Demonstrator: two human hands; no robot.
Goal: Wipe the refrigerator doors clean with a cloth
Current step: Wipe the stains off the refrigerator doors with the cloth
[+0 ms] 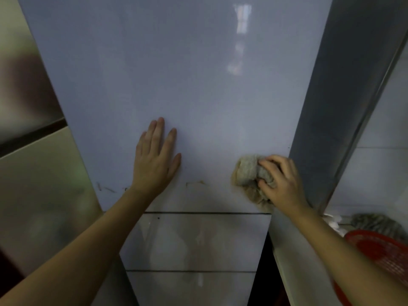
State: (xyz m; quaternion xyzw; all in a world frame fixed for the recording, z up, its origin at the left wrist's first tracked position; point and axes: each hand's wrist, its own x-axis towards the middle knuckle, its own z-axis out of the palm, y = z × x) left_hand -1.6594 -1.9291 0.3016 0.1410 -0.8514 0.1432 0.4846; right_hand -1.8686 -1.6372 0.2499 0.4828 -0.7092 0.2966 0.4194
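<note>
Gripping the bunched cloth (pixel 249 173) against the refrigerator door (pixel 176 74), right hand (pixel 281 184); left hand (pixel 156 160) flat, fingers straight, well apart

At four o'clock, red basket (pixel 384 259) cut off by frame edge. Cloth (pixel 247 171) partly covered by right hand (pixel 282 184).

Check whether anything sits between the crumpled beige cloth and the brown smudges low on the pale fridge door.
The right hand grips the crumpled beige cloth; only bare pale fridge door separates it from the nearest brown smudge. The left hand, flat on the door, blocks the way to the far dark marks.
</note>
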